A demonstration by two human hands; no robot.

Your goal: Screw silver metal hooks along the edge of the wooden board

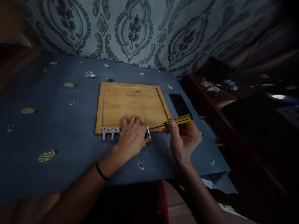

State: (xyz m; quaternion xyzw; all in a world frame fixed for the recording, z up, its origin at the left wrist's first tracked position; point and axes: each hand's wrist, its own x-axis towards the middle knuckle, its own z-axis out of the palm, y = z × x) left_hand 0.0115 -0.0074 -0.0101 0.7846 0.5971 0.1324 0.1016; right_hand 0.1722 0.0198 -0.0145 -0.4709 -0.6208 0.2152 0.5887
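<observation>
1. Wooden framed panel (134, 102) lies flat near the middle of the cloth-covered table (58, 130), its near edge towards the person; this edge is where the work is going on.
2. Two silver metal hooks, the leftmost hook (104, 134) and its neighbour (112, 134), sit in line at the left of that edge, so this end looks laid out, perhaps finished; the view is too dim to tell whether their screws are in.
3. The left hand (132, 133) spreads over the edge just right of them, partly covering another hook; I cannot tell whether its fingers grip anything.
4. The right hand (185, 137) has its fingers closed around a yellow-and-black screwdriver (178, 120), whose shaft reaches to the right-hand hook (148, 133), so fastening that one seems the step in hand.
5. Silver metal pieces (90, 74) lie loose at the far left, well apart from the panel; if they are more hooks, they remain unmounted.
</observation>
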